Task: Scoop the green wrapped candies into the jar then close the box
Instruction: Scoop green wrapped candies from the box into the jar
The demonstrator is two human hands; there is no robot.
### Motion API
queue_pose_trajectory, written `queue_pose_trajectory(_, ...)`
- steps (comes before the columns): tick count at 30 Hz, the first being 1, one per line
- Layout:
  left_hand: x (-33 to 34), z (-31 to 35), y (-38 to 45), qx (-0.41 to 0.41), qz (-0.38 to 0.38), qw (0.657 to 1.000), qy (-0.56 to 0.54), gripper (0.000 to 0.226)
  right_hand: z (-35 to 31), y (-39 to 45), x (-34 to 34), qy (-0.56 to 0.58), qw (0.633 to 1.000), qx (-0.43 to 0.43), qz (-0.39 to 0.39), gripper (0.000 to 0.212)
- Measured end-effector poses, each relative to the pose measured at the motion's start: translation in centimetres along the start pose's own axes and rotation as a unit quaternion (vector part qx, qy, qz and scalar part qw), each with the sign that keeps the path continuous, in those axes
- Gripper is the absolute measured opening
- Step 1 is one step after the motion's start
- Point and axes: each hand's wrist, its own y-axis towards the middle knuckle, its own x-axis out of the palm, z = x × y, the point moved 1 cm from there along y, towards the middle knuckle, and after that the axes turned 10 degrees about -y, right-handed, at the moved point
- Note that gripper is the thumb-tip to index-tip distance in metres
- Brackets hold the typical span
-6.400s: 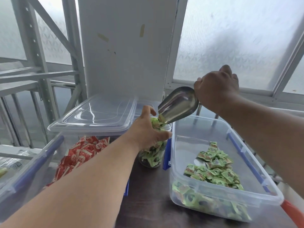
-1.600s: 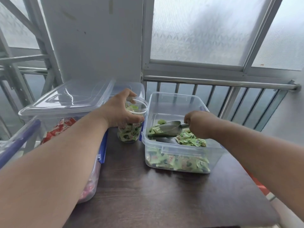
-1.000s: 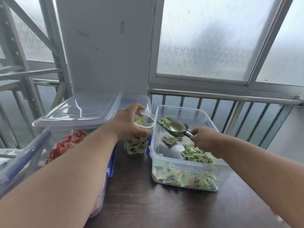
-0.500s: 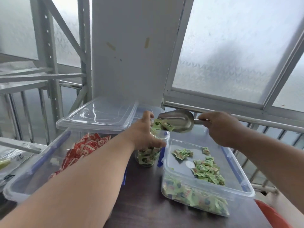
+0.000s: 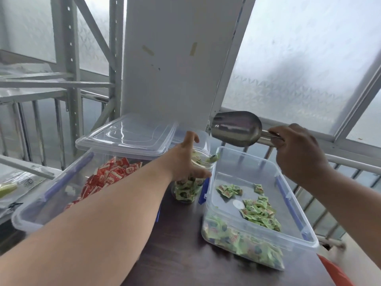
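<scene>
My left hand grips a clear jar partly filled with green wrapped candies; it stands on the dark table between two boxes. My right hand holds the handle of a metal scoop, raised above and just right of the jar mouth, its bowl tipped over. One green candy sits at the jar's rim. The open clear box on the right holds loose green candies on its floor and along its near wall.
A second clear box with red wrapped candies stands left of the jar, a clear lid resting across its far end. A white panel, frosted windows and a metal railing lie behind. An orange object shows at the lower right.
The scoop was filled in the box, lifted to the jar and has now turned over; the candies it carried half a second ago are gone from it. My left hand stays on the jar.
</scene>
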Motion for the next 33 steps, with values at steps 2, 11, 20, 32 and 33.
queue_pose_trajectory(2,-0.1,-0.1,0.0,0.010,-0.006,1.000,0.003,0.093,0.9,-0.4,0.6,-0.006,0.999,0.039,-0.014,0.023)
queue_pose_trajectory(11,-0.1,-0.7,0.8,0.037,-0.043,0.998,0.011,0.053,3.7,-2.9,2.5,-0.201,0.953,0.118,-0.196,0.028)
queue_pose_trajectory(20,0.2,-0.8,1.3,0.018,-0.029,0.999,-0.006,0.043,0.9,-5.5,4.7,-0.271,0.921,-0.018,-0.279,0.035)
queue_pose_trajectory(32,0.1,-0.4,1.0,0.018,-0.024,0.999,0.012,0.045,2.3,-3.6,3.1,-0.019,0.946,0.053,-0.320,0.012)
queue_pose_trajectory(33,0.1,-0.4,1.0,0.018,-0.025,0.999,0.011,0.047,2.4,-3.5,3.3,-0.022,0.951,0.060,-0.302,0.011)
